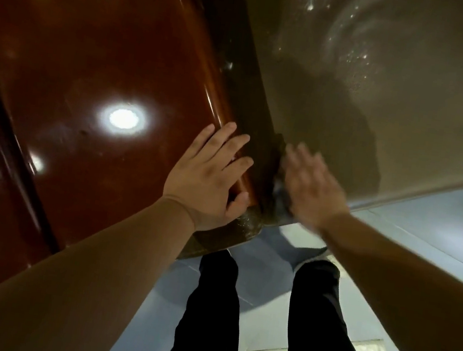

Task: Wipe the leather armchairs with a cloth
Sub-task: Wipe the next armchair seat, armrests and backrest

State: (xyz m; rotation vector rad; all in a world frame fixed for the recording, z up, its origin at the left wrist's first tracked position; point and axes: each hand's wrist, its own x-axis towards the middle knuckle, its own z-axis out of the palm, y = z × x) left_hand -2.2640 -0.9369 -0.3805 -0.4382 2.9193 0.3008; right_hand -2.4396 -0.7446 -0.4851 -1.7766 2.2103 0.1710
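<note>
Now my left hand [209,175] lies flat, fingers straight, on the glossy brown leather armchair [91,66], right at its rounded edge, grasping nothing. My right hand [309,186] is just beside that edge, blurred mid-stroke, pressing a dark cloth [275,181] into the gap between the armchair and the tan seat [384,92]; I cannot tell whether that grip is curled round the cloth or only flat upon it. To do this well, I judge I should brace with the left, keep the cloth bunched under my palm, and draw it along the seam in overlapping passes, so it does not slip down toward the floor [270,270].
</note>
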